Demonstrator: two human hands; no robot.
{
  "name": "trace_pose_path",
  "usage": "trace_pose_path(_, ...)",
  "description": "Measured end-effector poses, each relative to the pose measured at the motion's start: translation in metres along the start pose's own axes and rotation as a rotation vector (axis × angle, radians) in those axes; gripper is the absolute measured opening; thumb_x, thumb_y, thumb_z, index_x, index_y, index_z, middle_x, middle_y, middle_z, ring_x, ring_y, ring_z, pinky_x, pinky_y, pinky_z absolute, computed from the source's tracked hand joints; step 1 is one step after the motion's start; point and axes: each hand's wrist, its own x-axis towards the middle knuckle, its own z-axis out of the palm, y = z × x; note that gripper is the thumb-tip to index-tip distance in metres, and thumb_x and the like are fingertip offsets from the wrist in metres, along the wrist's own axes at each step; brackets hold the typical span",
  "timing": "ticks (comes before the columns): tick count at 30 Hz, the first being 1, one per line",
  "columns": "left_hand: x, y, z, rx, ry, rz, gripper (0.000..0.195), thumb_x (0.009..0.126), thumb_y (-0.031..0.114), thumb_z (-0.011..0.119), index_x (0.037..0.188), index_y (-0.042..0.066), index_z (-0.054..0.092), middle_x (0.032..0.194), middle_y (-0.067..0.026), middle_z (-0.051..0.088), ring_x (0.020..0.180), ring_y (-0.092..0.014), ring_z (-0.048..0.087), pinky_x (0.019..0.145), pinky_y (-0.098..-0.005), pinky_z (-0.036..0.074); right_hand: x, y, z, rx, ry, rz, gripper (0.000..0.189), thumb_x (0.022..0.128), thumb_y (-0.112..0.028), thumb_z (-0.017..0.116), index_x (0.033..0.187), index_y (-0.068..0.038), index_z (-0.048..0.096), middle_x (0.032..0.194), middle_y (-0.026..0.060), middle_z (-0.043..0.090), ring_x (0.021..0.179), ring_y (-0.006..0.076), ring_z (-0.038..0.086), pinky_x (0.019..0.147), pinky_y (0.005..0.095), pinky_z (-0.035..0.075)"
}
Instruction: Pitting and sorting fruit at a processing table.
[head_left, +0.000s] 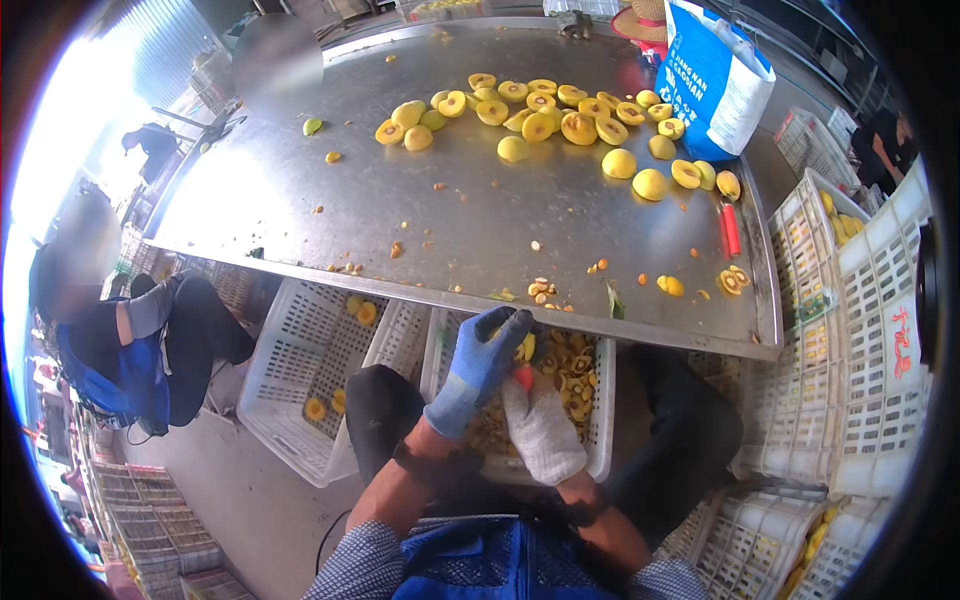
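My left hand (472, 364), in a blue glove with dark coated fingers, holds a yellow peach piece (527, 347), mostly hidden by the fingers. Below it my right hand (545, 435), in a white knitted glove, grips a red-handled tool (523, 376); its working end cannot be made out. Both hands meet over a white plastic crate (604, 412) that contains peach pits and scraps (574, 367). Halved yellow peaches (538, 127) lie spread across the far part of the metal table (465, 217). Another red-handled tool (729, 229) rests near the table's right edge.
The table's raised front edge (420, 295) runs just beyond my hands. To the left stands a white crate (300, 360) with a few peach halves. Stacked crates (795, 390) rise on the right. A blue and white bag (712, 90) stands at the back right. A person (142, 337) sits at left.
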Motion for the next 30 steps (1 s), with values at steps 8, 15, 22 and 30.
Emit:
trace_pose_path(8,0.002,-0.006,0.005,-0.215,0.102,0.006,0.034,0.098,0.031,0.052,0.099,-0.001,0.063,0.087,-0.0048,0.065,0.077,-0.01,0.06,0.069,-0.0241,0.049,0.007,0.0,0.004,0.198,0.02,-0.015,0.036,0.095,-0.035,0.053,0.104,-0.001,0.059,0.09,0.0257,0.062,0.083,0.0453,0.059,0.072,0.0454,0.047)
trace_pose_path(15,-0.008,-0.014,-0.011,-0.074,0.054,-0.141,0.04,0.098,0.036,0.05,0.116,0.001,0.056,0.101,-0.0087,0.061,0.093,-0.019,0.061,0.077,-0.0337,0.052,0.022,0.014,-0.024,-0.042,0.262,-0.158,0.032,0.093,-0.028,0.06,0.113,-0.003,0.057,0.105,0.0116,0.059,0.096,0.0239,0.055,0.091,0.0338,0.042)
trace_pose_path(22,-0.001,-0.055,-0.012,0.447,-0.071,0.337,0.041,0.102,0.025,0.04,0.132,-0.003,0.045,0.123,-0.0196,0.054,0.114,-0.029,0.053,0.098,-0.0346,0.043,0.017,0.023,-0.016,0.372,0.013,-0.032,0.03,0.088,-0.021,0.059,0.109,0.001,0.056,0.088,0.0049,0.057,0.086,0.0169,0.055,0.08,0.0326,0.044)
trace_pose_path(30,-0.021,-0.015,-0.005,0.5,0.135,0.012,0.057,0.094,0.051,0.05,0.114,-0.002,0.049,0.088,-0.0214,0.063,0.079,-0.034,0.063,0.072,-0.0394,0.05,0.01,0.027,-0.003,0.556,-0.044,0.231,0.021,0.091,-0.023,0.056,0.104,-0.007,0.054,0.065,-0.0023,0.049,0.044,0.0062,0.04,0.04,0.0223,0.031)
